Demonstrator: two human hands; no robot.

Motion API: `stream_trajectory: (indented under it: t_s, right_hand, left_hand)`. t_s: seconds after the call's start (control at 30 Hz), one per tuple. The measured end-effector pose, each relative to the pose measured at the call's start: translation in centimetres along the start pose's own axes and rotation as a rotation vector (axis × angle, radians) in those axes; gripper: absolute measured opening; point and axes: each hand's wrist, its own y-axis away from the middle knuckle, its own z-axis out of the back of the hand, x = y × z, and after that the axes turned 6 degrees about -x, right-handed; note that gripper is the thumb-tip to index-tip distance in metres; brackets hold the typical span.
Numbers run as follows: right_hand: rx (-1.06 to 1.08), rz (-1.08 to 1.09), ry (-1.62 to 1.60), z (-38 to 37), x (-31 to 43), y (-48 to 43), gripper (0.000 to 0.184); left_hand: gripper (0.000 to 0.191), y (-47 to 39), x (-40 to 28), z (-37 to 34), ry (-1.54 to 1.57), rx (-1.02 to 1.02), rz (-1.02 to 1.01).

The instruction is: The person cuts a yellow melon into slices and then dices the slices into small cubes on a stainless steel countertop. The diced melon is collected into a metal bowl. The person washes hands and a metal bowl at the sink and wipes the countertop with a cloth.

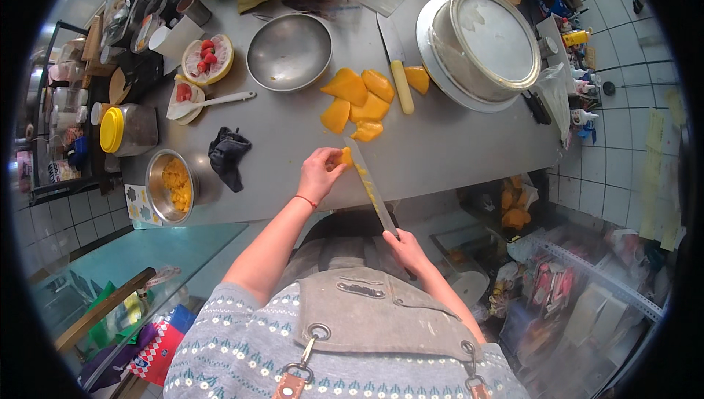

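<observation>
My left hand (320, 172) pinches a small piece of orange mango flesh (346, 157) near the front edge of the metal table. My right hand (406, 249) grips the handle of a long-bladed knife (367, 183), whose blade runs forward beside that piece and has bits of mango stuck along it. Just beyond the knife tip lie several peeled mango pieces (352, 95). To their right are a second knife with a yellow handle (402, 86) and another mango piece (416, 79). Behind the pieces stands a metal bowl (289, 52) with a small orange bit inside.
At left are a steel bowl of cut mango (177, 185), a dark cloth (228, 157), a white spatula (220, 100), a yellow bowl with strawberries (208, 59) and a yellow-lidded jar (127, 129). A large round metal pan (492, 36) stands at the right. The table's front edge (440, 190) runs before me.
</observation>
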Motion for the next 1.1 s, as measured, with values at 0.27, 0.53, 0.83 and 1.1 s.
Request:
stream_trajectory:
  t_s: [0.27, 0.53, 0.83, 1.1]
  right_hand:
    - [0.116, -0.099, -0.169, 0.3, 1.9, -1.2, 0.040]
    - [0.153, -0.078, -0.106, 1.6, 1.0, -0.6, 0.041]
    - [0.171, -0.080, -0.105, 1.5, 0.7, 0.1, 0.040]
    - [0.195, -0.055, -0.122, 1.2, 2.0, -1.5, 0.039]
  left_hand:
    - [0.033, 0.0, 0.4, -0.4, 0.038, -0.026, 0.005]
    - [0.030, -0.3, 0.3, -0.7, 0.068, -0.055, 0.039]
    - [0.019, -0.2, 0.4, -0.7, 0.028, -0.122, -0.021]
    - [0.015, 0.1, 0.6, -1.0, 0.124, -0.096, 0.053]
